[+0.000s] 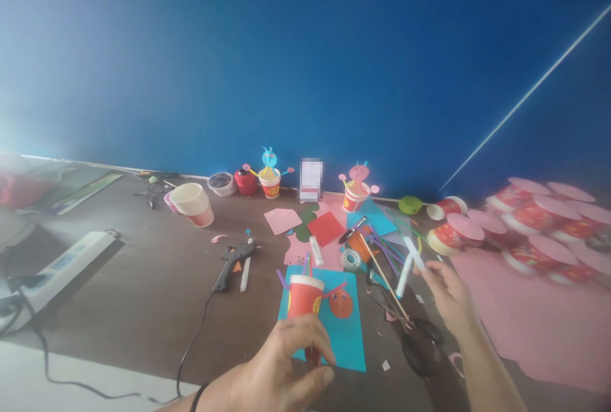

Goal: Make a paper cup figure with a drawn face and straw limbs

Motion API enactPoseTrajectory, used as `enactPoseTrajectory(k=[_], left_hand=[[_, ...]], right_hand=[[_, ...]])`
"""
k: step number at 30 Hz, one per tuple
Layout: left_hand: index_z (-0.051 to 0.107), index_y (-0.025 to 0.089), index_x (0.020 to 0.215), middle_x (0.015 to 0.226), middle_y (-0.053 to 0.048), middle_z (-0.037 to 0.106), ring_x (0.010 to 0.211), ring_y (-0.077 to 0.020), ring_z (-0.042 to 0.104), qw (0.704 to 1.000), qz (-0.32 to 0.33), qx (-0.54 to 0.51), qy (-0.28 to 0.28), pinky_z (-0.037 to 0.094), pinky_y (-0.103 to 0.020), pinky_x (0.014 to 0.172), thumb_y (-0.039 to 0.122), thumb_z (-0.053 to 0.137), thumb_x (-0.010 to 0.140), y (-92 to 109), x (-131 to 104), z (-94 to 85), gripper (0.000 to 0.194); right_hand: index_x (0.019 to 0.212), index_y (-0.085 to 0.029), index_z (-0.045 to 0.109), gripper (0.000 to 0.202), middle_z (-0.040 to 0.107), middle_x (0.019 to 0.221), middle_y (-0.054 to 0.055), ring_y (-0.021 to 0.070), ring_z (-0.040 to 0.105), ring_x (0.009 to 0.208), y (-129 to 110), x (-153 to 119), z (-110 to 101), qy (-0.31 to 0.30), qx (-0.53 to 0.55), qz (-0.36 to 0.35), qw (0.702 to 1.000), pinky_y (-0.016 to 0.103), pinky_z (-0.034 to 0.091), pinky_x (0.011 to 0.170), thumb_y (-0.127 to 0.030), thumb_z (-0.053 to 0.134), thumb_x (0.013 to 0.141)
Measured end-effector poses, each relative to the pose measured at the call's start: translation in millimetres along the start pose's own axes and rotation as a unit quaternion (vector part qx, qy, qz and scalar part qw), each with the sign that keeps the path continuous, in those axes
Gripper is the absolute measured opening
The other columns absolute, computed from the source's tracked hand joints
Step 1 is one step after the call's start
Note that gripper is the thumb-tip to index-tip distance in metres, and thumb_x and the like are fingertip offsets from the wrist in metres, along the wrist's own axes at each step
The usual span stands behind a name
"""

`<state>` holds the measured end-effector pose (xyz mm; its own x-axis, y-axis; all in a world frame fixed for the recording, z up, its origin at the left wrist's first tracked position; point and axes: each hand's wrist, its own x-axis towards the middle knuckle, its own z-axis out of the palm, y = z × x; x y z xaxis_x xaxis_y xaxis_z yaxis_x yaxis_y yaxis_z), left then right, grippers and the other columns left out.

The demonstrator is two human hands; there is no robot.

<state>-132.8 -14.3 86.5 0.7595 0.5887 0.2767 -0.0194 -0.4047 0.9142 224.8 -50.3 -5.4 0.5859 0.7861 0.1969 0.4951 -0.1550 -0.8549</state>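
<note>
A red paper cup [304,297] with a white rim and yellow print stands upright on a blue sheet [351,342]. Colored strips stick out of its top, and purple and red arms extend from its sides. My left hand [296,361] is just in front of the cup, fingers loosely curled and thumb apart; whether it touches the cup I cannot tell. To the right, my right hand [449,294] pinches the lower end of a narrow white strip [413,253]. An orange paper disc with eyes [340,304] lies on the blue sheet beside the cup.
Scissors [415,348], a white marker [405,277], tape [352,259] and a glue stick [316,251] lie around. A corded glue gun [233,264] is left. Two cup figures [271,186] stand by the wall; several red cups [544,214] are right. A power strip [62,278] lies far left.
</note>
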Motion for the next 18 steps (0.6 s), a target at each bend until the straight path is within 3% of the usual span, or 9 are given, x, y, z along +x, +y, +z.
enactPoseTrajectory(k=[4, 7, 11, 13, 18], left_hand=[[0.059, 0.014, 0.080, 0.074, -0.005, 0.060, 0.068, -0.0114, 0.053, 1.000, -0.018, 0.000, 0.002, 0.046, -0.022, 0.065, 0.009, 0.057, 0.075, -0.8, -0.4, 2.5, 0.007], [0.060, 0.015, 0.077, 0.073, -0.004, 0.060, 0.067, -0.0113, 0.055, 0.999, -0.047, 0.011, 0.021, 0.046, -0.022, 0.064, 0.005, 0.058, 0.070, -5.4, -1.4, 5.8, 0.011], [0.059, 0.016, 0.081, 0.074, -0.001, 0.061, 0.064, -0.0101, 0.055, 0.989, -0.122, 0.016, 0.083, 0.046, -0.022, 0.063, 0.003, 0.058, 0.069, -10.6, 6.4, 9.4, 0.018], [0.058, 0.018, 0.091, 0.082, -0.002, 0.062, 0.066, -0.0105, 0.056, 0.984, -0.142, 0.012, 0.109, 0.047, -0.023, 0.064, 0.005, 0.060, 0.070, -11.2, 14.6, 10.1, 0.025], [0.053, 0.023, 0.116, 0.112, -0.007, 0.053, 0.089, -0.0166, 0.055, 0.988, -0.078, 0.063, 0.119, 0.049, -0.027, 0.071, 0.014, 0.073, 0.066, -10.4, 32.3, 9.4, 0.054]], right_hand=[[0.088, -0.020, 0.057, 0.038, 0.071, 0.087, 0.010, 0.0255, 0.067, 0.085, -14.6, -2.3, 2.5, 0.044, 0.008, -0.017, 0.999, 0.033, 0.052, 0.077, -0.057, 0.054, 0.079], [0.089, -0.020, 0.057, 0.034, 0.071, 0.090, 0.010, 0.0252, 0.067, 0.085, -44.0, -21.5, 10.9, 0.064, -0.011, -0.040, 0.997, 0.031, 0.052, 0.072, -0.053, 0.053, 0.081], [0.083, -0.022, 0.061, 0.024, 0.071, 0.077, 0.005, 0.0218, 0.067, 0.074, -98.8, -63.0, 30.8, -0.041, -0.032, -0.076, 0.996, 0.026, 0.052, 0.062, -0.045, 0.053, 0.084], [0.085, -0.022, 0.062, 0.022, 0.071, 0.074, 0.004, 0.0207, 0.067, 0.072, -121.8, -82.3, 40.2, -0.086, -0.007, -0.076, 0.993, 0.025, 0.053, 0.065, -0.043, 0.054, 0.084], [0.093, -0.022, 0.066, 0.027, 0.072, 0.081, 0.004, 0.0191, 0.068, 0.071, -143.5, -104.3, 51.3, -0.183, 0.075, 0.000, 0.980, 0.024, 0.055, 0.066, -0.044, 0.055, 0.084]])
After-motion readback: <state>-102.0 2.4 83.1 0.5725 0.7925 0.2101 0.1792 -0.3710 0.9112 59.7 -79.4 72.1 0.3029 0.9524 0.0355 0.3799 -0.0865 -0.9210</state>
